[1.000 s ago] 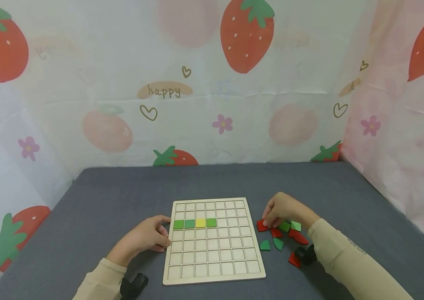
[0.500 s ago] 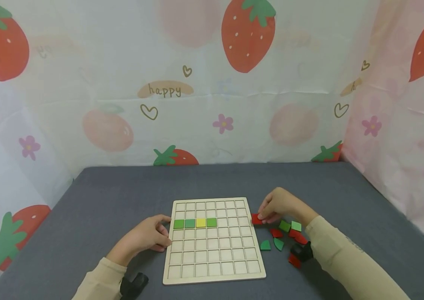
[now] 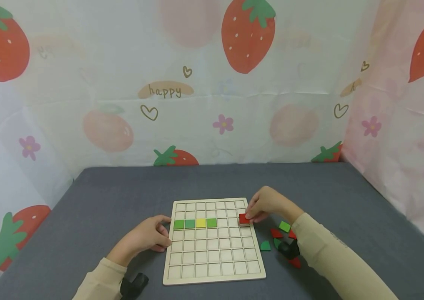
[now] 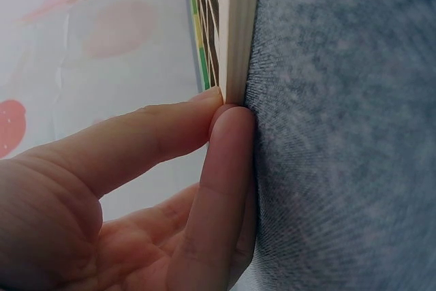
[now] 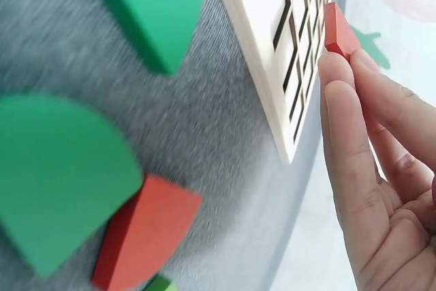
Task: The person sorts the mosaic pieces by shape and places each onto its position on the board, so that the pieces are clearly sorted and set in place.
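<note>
A pale wooden grid board (image 3: pixel 196 246) lies flat on the table. My left hand (image 3: pixel 149 234) touches its left edge with thumb and fingertips. In the left wrist view, the fingertips (image 4: pixel 233 124) press against the board's side (image 4: pixel 238 39). Over the board's right part, my right hand (image 3: pixel 269 205) pinches a red square tile (image 3: pixel 244 218) between thumb and fingers. The right wrist view has this red tile (image 5: pixel 339 32) tilted above the board. Three green tiles and a yellow tile (image 3: pixel 200 223) stand side by side in the third row.
Loose tiles lie right of the board, including a green rounded one (image 3: pixel 265 246), a light green square (image 3: pixel 284 226) and a red piece (image 3: pixel 276 233). My right sleeve (image 3: pixel 332 246) and wrist camera (image 3: pixel 289 248) cover part of this pile. A patterned cloth (image 3: pixel 212 125) hangs behind the table.
My right hand has picked up the red tile from the pile and carried it left, over the board's right edge. The left hand and the board have stayed in place.
</note>
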`<action>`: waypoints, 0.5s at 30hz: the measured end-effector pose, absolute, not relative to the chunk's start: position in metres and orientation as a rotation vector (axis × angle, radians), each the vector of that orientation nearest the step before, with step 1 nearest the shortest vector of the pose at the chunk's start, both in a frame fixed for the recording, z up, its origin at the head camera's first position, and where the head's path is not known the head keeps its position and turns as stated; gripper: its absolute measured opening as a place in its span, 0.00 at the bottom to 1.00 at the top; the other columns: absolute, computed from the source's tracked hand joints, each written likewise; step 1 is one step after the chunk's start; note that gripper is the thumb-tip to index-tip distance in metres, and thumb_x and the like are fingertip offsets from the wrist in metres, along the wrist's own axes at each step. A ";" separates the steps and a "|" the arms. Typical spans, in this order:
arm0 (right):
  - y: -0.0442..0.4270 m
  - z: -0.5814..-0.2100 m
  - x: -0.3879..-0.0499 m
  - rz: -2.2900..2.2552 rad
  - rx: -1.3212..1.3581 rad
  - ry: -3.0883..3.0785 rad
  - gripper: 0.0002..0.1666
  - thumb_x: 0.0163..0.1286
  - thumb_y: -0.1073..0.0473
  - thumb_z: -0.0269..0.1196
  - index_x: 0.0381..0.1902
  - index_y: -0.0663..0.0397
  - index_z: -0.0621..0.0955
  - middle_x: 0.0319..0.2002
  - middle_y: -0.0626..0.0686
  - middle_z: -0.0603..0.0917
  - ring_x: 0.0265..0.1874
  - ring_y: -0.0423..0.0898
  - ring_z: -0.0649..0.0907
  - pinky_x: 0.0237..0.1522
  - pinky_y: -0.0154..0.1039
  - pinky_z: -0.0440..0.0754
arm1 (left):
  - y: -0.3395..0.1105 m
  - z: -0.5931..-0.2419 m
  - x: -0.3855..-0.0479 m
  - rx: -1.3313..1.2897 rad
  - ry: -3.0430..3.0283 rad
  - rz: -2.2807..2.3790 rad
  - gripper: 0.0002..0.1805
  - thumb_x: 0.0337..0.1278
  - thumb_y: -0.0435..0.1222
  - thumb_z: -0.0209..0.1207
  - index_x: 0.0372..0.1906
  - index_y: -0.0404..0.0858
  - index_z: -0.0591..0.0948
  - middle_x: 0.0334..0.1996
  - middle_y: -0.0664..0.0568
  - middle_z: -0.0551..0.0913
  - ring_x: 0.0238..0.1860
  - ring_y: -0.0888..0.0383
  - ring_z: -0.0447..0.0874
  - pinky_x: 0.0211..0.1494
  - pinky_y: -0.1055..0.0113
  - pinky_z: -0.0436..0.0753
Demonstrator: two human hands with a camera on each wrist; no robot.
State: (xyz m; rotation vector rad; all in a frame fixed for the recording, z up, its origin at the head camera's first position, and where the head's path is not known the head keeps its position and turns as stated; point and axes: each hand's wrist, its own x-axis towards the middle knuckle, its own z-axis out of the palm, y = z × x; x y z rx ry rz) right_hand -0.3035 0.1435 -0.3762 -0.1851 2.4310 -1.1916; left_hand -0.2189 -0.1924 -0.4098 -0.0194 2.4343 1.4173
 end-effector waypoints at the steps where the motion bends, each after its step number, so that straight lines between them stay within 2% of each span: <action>1: 0.142 -0.376 -0.304 -1.195 -0.185 2.425 0.05 0.54 0.69 0.74 0.30 0.64 0.88 0.23 0.55 0.88 0.21 0.45 0.88 0.31 0.41 0.89 | -0.192 -0.410 -0.219 -0.018 2.434 1.417 0.40 0.50 0.23 0.67 0.70 0.26 0.65 0.33 0.44 0.77 0.30 0.54 0.81 0.34 0.61 0.86; 15: 0.117 -0.379 -0.308 -1.197 -0.186 2.370 0.05 0.54 0.70 0.74 0.29 0.65 0.87 0.23 0.57 0.89 0.21 0.45 0.88 0.31 0.41 0.89 | -0.192 -0.411 -0.219 -0.021 2.444 1.419 0.40 0.49 0.23 0.67 0.70 0.26 0.65 0.33 0.45 0.77 0.30 0.54 0.81 0.33 0.61 0.86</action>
